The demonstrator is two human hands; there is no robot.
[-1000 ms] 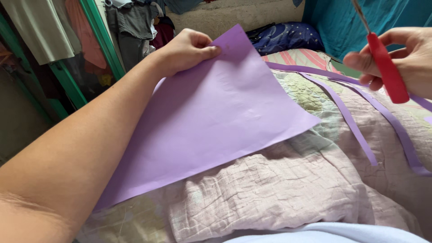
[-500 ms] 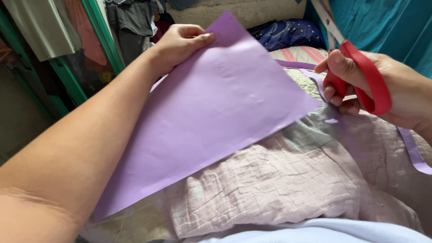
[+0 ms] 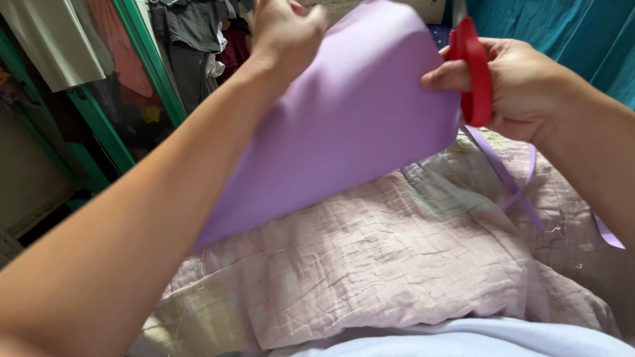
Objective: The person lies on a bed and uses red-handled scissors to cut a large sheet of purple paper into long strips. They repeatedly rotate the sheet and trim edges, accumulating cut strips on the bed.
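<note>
My left hand [image 3: 286,32] grips the far top edge of a large purple paper sheet [image 3: 344,125] and holds it up, bowed, above my lap. My right hand [image 3: 522,86] is closed on red-handled scissors [image 3: 475,73] at the sheet's right edge. The scissor blades are hidden behind the paper and the top of the view. Several thin purple paper strips [image 3: 504,175] lie on the quilt under my right hand.
A pale pink crinkled quilt [image 3: 397,264] covers my lap. Clothes hang by a green frame [image 3: 139,73] at the left. A teal cloth [image 3: 582,33] hangs at the back right. Pale blue fabric [image 3: 476,340] lies along the bottom edge.
My left hand has lifted the purple sheet higher and curled it. My right hand brought the scissors left and up against the sheet's right edge.
</note>
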